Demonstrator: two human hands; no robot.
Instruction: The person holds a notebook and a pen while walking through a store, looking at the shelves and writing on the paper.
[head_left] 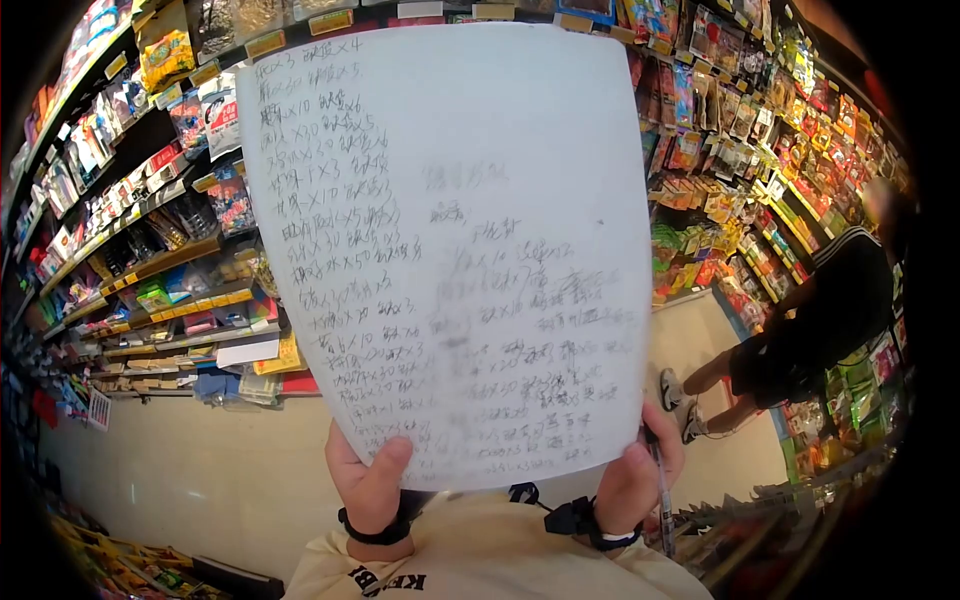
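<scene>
A large white sheet of paper [540, 130] covered in handwritten lines fills the middle of the view, held upright. My left hand [368, 480] grips its lower left edge, thumb on the front and fingers behind. At the lower right corner my right hand [640, 470] pinches the sheet the same way. A slim pen [662, 490] also lies in my right hand, pointing down beside the wrist. Both wrists wear black bands.
Shelves of packaged goods [150, 220] curve along the left, and more packed shelves [740, 150] stand on the right. A person in dark clothes [820, 320] stands at the right shelves. Pale floor [200, 470] shows below.
</scene>
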